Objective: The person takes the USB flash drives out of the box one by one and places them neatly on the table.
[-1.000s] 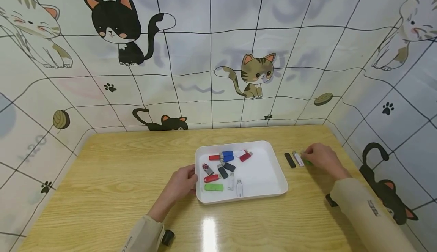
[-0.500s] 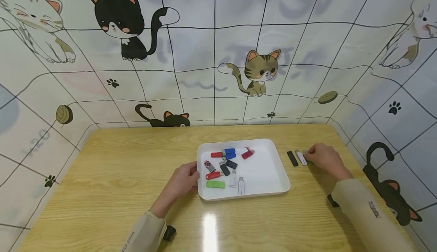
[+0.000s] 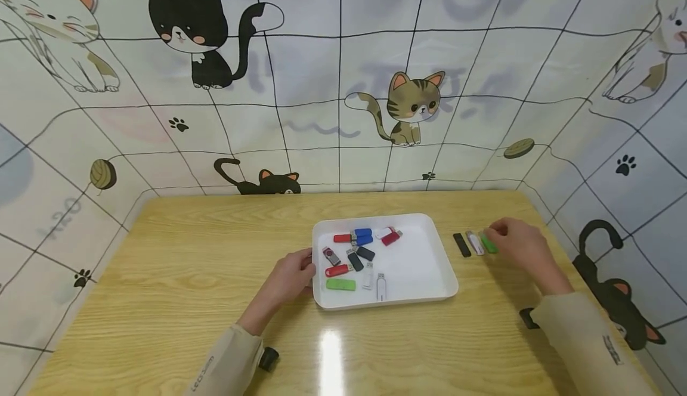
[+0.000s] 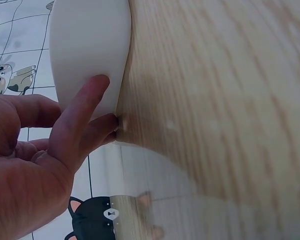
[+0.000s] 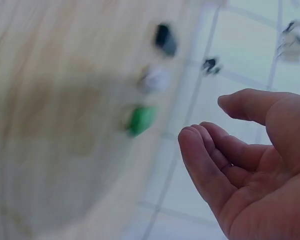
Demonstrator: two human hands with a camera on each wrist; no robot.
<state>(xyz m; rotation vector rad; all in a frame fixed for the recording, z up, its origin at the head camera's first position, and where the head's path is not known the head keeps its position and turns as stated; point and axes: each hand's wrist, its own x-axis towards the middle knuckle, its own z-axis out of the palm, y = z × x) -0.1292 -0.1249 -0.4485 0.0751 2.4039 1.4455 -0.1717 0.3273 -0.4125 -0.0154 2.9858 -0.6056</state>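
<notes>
A white tray (image 3: 424,259) holds several USB sticks in red, blue, black, green and white, one of them a green USB stick (image 3: 340,285). My left hand (image 3: 287,277) holds the tray's left edge. In the left wrist view, fingers lie against the tray's outer wall (image 4: 92,40) and one reaches behind its rim. On the table right of the tray lies a row: a black USB stick (image 3: 461,245), a white USB stick (image 3: 474,243) and a green USB stick (image 3: 488,243). Just right of that green one hovers my right hand (image 3: 520,244), apart from it, its loosely bent fingers holding nothing.
The wooden table (image 3: 214,253) has cat-patterned sheets (image 3: 300,86) behind it and on both sides. Black wrist devices (image 3: 269,359) are on both sleeves.
My right hand has let go of the green USB stick at the row's end and drawn back slightly, leaving it more visible. The left hand stays at the tray. The head view tilts slightly.
</notes>
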